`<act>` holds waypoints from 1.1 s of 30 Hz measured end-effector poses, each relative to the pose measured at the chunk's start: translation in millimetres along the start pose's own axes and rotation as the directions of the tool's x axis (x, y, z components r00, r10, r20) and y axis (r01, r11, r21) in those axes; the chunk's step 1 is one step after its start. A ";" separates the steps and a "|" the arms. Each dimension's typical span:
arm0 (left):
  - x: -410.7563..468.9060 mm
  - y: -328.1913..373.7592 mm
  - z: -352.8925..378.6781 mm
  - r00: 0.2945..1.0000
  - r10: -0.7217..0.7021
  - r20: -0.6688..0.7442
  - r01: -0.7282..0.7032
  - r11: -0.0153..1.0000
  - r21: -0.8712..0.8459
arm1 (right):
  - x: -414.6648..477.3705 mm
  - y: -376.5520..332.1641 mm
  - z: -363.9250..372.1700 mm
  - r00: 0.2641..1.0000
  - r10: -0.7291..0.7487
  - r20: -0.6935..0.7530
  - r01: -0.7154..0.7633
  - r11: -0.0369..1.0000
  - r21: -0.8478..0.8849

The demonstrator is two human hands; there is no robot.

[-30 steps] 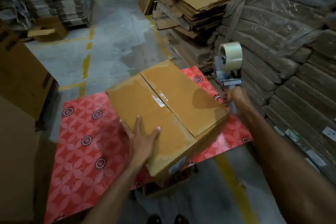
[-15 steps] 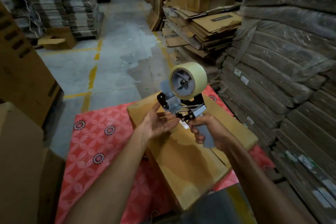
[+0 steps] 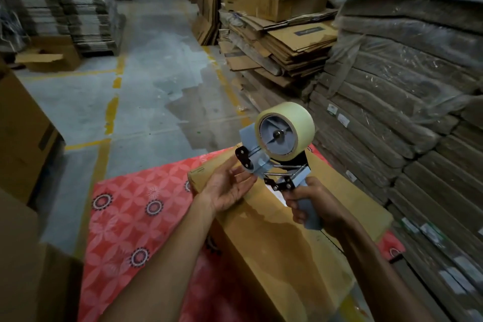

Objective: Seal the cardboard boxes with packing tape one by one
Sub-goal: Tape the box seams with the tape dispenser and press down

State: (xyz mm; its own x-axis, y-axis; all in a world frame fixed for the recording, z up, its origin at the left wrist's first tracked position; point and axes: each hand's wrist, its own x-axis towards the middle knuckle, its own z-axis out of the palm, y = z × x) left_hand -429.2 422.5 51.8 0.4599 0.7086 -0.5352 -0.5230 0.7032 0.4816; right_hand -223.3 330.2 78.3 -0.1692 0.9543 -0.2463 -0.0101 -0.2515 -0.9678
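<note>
The brown cardboard box (image 3: 274, 251) lies on the red flower-patterned bench (image 3: 130, 204), toward its 3 o'clock side. Above the box's 12 o'clock end, the right hand (image 3: 313, 204) grips the handle of the grey tape dispenser (image 3: 257, 162), which carries a pale tape roll (image 3: 295, 117). The left hand (image 3: 227, 187), palm up, touches the dispenser's 9 o'clock end; I cannot tell whether it pinches anything. Flattened cardboard stacks (image 3: 287, 47) lie at 1 o'clock.

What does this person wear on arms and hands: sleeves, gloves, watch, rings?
Nothing shows. The left hand and right hand are bare, no gloves or rings visible. The left forearm and right forearm are bare to the frame edge: no sleeve, watch or band in view.
</note>
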 end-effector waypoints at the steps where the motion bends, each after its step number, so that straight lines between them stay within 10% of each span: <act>1: 2.6 3.3 -0.2 1.000 -0.001 -0.027 0.002 0.999 0.037 | 2.0 -0.1 -0.4 1.000 0.000 -0.014 0.000 1.000 -0.009; 20: 93.3 105.6 10.8 0.843 0.503 -0.192 -0.149 0.561 0.815 | 20.2 31.7 -7.8 0.941 0.078 -0.329 -0.138 0.977 -0.163; 33: 128.8 85.4 -11.1 0.816 0.513 -0.267 -0.051 0.524 0.850 | 37.1 29.7 -11.4 0.939 0.153 -0.308 -0.219 0.957 -0.192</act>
State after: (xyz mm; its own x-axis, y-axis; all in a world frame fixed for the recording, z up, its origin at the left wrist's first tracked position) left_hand -422.6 573.1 16.2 -0.0851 0.9232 -0.3747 0.3121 0.3819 0.8699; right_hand -218.6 360.0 39.8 0.1427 0.9075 -0.3951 0.2170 -0.4182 -0.8821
